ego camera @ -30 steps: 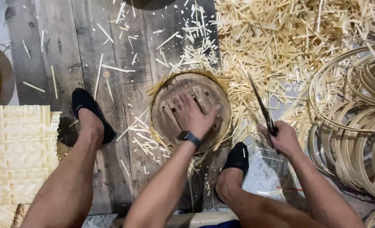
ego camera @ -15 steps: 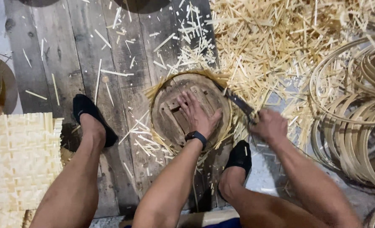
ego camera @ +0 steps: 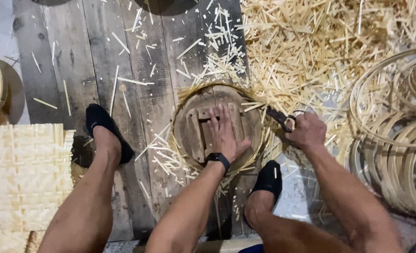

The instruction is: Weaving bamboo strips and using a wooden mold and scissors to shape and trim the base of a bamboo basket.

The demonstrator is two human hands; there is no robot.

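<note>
wooden form: left hand flat, pressing it down
right hand: grip closed around knife
tip: trim along rim, blade away from fingers

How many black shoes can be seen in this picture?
2. One black shoe is on the wooden floor, left of the round wooden form. The other shoe is below that form, under the right hand.

Round wooden form: lay between the feet, left hand on it.
Woven mat: left.
Hoops: right.
Offcut heap: beyond.
</note>
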